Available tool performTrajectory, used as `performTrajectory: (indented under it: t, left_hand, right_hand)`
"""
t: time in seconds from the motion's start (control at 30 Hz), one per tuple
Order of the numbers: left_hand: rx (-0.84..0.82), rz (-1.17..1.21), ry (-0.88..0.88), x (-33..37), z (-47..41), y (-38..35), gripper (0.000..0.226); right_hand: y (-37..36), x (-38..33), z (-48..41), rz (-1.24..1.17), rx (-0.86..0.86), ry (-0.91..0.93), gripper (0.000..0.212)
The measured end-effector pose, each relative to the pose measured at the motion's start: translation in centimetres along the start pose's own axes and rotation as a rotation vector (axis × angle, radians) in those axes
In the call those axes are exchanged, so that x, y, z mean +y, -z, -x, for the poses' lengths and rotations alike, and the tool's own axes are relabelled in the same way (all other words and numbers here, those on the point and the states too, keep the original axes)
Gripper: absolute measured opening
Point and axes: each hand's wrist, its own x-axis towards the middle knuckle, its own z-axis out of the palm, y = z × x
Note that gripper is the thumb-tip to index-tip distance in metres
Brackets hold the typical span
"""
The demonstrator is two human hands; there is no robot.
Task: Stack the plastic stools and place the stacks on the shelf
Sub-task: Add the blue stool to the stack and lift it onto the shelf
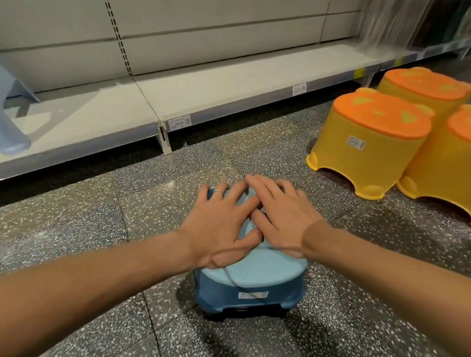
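A blue plastic stool [249, 285] with a light blue top stands on the speckled floor in front of me. My left hand [220, 222] and my right hand [279, 217] both lie flat on its top, fingers spread and overlapping in the middle, gripping nothing. Three yellow stools with orange tops stand on the floor at the right: one nearest the blue stool [370, 143], one behind it [424, 85], one at the frame edge [463, 169]. The low grey shelf [212, 93] runs across the back.
A pale blue stool leg [2, 112] rests on the shelf at the far left. Price tags [179, 122] sit on the shelf's front rail. Blurred goods [407, 20] stand on the shelf at the far right.
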Motion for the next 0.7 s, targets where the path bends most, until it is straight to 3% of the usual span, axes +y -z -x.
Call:
performTrajectory:
  t: [0.27, 0.5, 0.6, 0.7]
  left_hand:
    - [0.116, 0.018, -0.206, 2.8, 7.2, 3.4, 0.065]
    - [0.227, 0.134, -0.481, 3.0, 11.2, 2.9, 0.047]
    - [0.159, 0.376, -0.438, 3.9, 12.0, 2.3, 0.051]
    - [0.098, 0.688, -0.263, 4.4, 12.5, 2.2, 0.056]
  right_hand:
    - [1.7, -3.5, 10.6, 0.151, 0.171, 0.092, 0.070]
    - [3.0, -4.9, 16.0, 0.226, 0.026, 0.255, 0.073]
    - [2.7, -5.5, 16.6, 0.106, -0.024, 0.235, 0.074]
    - [3.1, -6.1, 16.7, -0.087, -0.076, 0.142, 0.074]
